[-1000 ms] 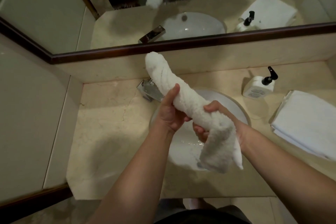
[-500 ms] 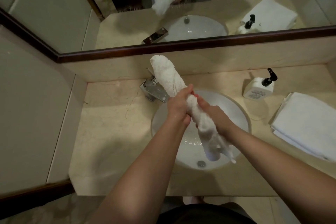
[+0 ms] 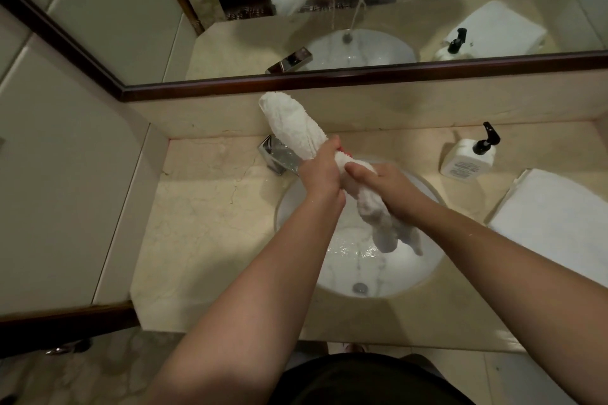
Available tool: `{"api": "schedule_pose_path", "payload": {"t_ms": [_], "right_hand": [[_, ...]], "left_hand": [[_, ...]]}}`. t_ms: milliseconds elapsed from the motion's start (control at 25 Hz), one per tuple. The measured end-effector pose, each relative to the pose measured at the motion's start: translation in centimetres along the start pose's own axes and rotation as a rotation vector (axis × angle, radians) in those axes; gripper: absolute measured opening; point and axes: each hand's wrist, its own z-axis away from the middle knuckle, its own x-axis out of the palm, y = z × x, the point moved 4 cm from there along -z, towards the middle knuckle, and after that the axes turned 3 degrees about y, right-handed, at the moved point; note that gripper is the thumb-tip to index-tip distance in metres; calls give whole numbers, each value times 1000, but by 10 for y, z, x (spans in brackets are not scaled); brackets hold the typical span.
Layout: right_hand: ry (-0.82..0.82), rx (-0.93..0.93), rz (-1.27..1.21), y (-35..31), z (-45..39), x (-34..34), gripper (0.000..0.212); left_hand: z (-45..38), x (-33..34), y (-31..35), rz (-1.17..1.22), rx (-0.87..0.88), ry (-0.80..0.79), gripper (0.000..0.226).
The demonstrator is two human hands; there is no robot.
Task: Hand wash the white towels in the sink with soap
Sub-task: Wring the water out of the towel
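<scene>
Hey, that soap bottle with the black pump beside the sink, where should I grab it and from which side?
Grip the soap bottle around its white body, below the black pump. It stands upright, and the pump's spout points up and right, so the top is a poor hold. Probably come from the sink side, since the folded towels lie near its other front corner.

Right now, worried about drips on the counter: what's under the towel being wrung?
Under the twisted towel lies the sink, wet, its drain visible. Both hands and the towel cover part of the bowl.

Two hands, the left hand [image 3: 320, 174] and right hand [image 3: 388, 189], one twisted towel [image 3: 296, 128], one folded towel stack [image 3: 556, 207], one soap bottle [image 3: 468, 158], one faucet [image 3: 279, 154], one sink [image 3: 408, 273], one mirror [image 3: 131, 26].
</scene>
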Motion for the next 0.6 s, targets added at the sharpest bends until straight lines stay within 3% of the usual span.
{"api": "schedule_pose_path", "payload": {"t_ms": [160,240,320,480,560,600], "right_hand": [[-363,309,-171,1,0,-5,54],[-424,361,-225,-2,2,0,54],[-422,299,-192,-8,4,6,52],[-388,267,-287,-13,8,8,45],[-444,366,-430,-15,9,6,45],[-496,411,-478,-16,11,8,44]], "left_hand": [[7,-10,11,-112,180,27,21],[12,-12,21,-192,289,7,21],[15,-15,29,-212,251,-57,21],[16,-23,40,-58,24,-483,24],[13,-26,44,-63,43,-669,25],[11,-27,46,-58,63,-736,39]]}}
